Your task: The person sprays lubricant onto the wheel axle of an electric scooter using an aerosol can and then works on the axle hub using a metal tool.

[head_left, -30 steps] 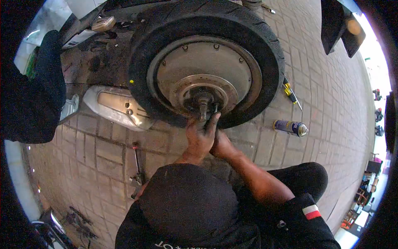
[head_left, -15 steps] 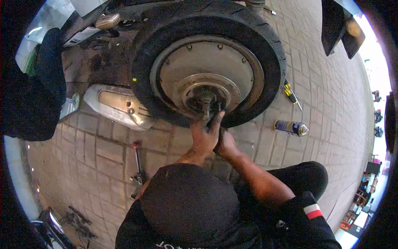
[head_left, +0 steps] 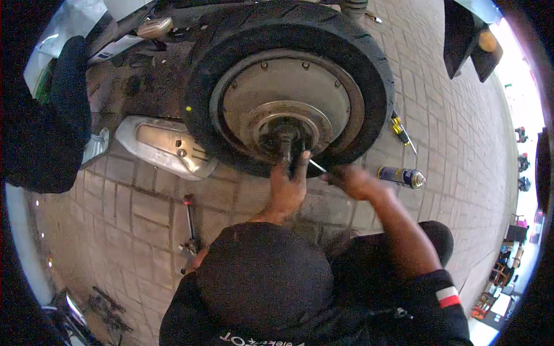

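Observation:
A wheel with a black tyre (head_left: 375, 75) and a dusty metal hub (head_left: 277, 86) stands in front of me. From the hub's centre a dark, greasy axle (head_left: 286, 141) sticks out toward me. My left hand (head_left: 288, 187) is closed around the axle's near end, its blackened fingertips close to the hub opening. To its right, my right hand (head_left: 360, 181) is closed and smeared by motion. It grips a screwdriver (head_left: 316, 166), whose thin bright shaft points toward my left hand's fingertips. The screwdriver's handle is mostly hidden in the hand.
A spray can (head_left: 401, 176) and a yellow-black screwdriver (head_left: 404, 135) lie right of the wheel. On the left are a silver metal cover (head_left: 164, 147) and a red-ended tool (head_left: 190, 216). Another person's dark-clothed leg (head_left: 46, 127) is at far left. Brick paving (head_left: 144, 213) lies underneath.
My right hand has pulled away from my left hand, moving right and slightly up, and the screwdriver's shaft now shows. My left hand has stayed at the axle.

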The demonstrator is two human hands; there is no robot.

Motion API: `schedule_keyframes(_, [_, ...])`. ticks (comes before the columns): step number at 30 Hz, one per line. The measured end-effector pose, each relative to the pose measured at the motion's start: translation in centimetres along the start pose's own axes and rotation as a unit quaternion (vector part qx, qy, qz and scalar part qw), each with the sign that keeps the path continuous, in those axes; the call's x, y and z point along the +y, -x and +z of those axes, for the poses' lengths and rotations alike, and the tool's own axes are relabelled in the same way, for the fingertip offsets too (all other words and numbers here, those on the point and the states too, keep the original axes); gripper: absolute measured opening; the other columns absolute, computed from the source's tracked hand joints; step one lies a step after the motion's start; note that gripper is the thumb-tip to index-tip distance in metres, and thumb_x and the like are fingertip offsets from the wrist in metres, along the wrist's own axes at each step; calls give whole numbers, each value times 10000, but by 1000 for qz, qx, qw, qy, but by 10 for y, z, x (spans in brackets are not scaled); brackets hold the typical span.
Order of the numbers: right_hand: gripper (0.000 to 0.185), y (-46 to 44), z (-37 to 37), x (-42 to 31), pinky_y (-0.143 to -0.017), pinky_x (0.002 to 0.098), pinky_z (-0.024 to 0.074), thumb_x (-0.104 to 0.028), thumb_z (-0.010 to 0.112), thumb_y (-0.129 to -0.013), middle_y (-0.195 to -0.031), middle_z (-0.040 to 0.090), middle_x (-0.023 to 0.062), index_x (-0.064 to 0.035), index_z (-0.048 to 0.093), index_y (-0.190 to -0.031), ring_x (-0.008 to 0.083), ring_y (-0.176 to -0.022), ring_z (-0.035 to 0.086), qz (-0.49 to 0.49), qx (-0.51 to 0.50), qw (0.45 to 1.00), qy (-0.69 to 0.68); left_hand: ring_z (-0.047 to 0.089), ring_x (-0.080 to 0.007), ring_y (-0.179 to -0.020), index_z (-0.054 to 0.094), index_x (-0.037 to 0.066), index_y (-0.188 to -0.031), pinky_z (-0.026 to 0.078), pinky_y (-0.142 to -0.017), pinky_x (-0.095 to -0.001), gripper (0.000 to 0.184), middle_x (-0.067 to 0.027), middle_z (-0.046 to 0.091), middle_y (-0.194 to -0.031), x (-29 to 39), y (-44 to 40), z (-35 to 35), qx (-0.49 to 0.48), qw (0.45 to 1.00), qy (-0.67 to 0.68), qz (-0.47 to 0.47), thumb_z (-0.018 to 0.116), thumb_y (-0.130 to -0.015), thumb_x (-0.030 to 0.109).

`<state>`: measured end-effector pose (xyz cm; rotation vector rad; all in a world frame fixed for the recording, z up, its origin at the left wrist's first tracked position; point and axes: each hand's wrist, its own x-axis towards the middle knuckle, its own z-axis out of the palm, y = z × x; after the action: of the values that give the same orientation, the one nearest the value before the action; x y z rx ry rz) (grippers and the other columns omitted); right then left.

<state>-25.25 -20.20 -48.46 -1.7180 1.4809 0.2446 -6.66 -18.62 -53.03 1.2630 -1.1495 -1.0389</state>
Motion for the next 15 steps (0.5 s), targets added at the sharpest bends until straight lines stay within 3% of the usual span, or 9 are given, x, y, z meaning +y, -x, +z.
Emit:
schedule_keyframes(2, [457, 19, -44, 13, -884, 439, 471, -421, 575, -908, -1148, 626, 203, -41, 612, -1160, 355, -1035, 606, -39, 11, 999, 32, 631, -330, -849, 504, -37, -1248, 480, -789, -401, 469, -193, 666, -988, -9, -1, 3, 6, 999, 38, -27, 611, -931, 292])
schedule_keyframes(5, [386, 13, -99, 29, -846, 425, 487, -302, 718, -807, -1065, 659, 197, -36, 652, -1078, 326, -972, 636, -127, 48, 982, 134, 612, -256, -759, 560, 12, -1176, 477, -692, -354, 431, -103, 657, -889, -16, -6, -2, 14, 998, -44, -33, 586, -938, 371])
schedule_keyframes(6, [372, 17, -120, -11, -813, 419, 491, -266, 749, -770, -1006, 671, 185, -24, 655, -1036, 315, -912, 643, -99, 63, 982, 150, 576, -202, -713, 571, 46, -1138, 449, -641, -323, 392, -52, 617, -838, -8, -14, -7, -77, 972, 86, -204, 571, -943, 387])
schedule_keyframes(7, [361, 27, -140, -55, -779, 412, 496, -230, 779, -732, -947, 683, 172, -12, 658, -993, 304, -852, 651, -69, 78, 981, 164, 539, -149, -667, 582, 79, -1100, 422, -590, -292, 358, -2, 577, -786, -4, -18, -11, -166, 892, 211, -363, 555, -949, 402])
schedule_keyframes(8, [339, 27, -145, -67, -698, 370, 494, -213, 802, -708, -842, 678, 138, 18, 646, -902, 245, -742, 634, -157, 129, 969, 143, 539, -149, -667, 582, 79, -1100, 422, -590, -292, 358, -2, 577, -786, -5, -18, -13, -166, 892, 210, -363, 555, -949, 402])
schedule_keyframes(9, [339, 29, -143, -69, -698, 370, 494, -213, 802, -708, -842, 678, 138, 18, 646, -902, 245, -742, 634, -157, 130, 969, 142, 500, -121, -640, 572, 113, -1051, 388, -562, -273, 284, 23, 530, -750, -6, -17, -14, -175, 859, 286, -388, 557, -949, 378])
schedule_keyframes(11, [358, 35, -136, -65, -709, 345, 506, -290, 795, -713, -830, 670, 133, -6, 666, -888, 209, -738, 632, 21, 152, 988, 11, 461, -92, -613, 562, 147, -1001, 355, -534, -254, 214, 48, 483, -714, -13, -20, -14, -179, 819, 366, -404, 559, -950, 354])
schedule_keyframes(12, [380, 36, -119, -45, -666, 288, 489, -298, 813, -700, -811, 652, 69, -11, 659, -895, 135, -713, 592, 21, 201, 965, -168, 469, -100, -615, 547, 155, -981, 365, -535, -260, 195, 46, 489, -714, -22, -19, -13, -188, 791, 411, -412, 570, -942, 345])
schedule_keyframes(15, [248, 30, -65, -23, -624, 256, 420, -185, 759, -783, -768, 584, 28, -25, 614, -905, 114, -687, 526, -11, 333, 753, -568, 474, -127, -610, 519, 153, -948, 386, -523, -278, 232, 33, 487, -709, -41, -18, -7, -201, 748, 478, -413, 566, -936, 380])
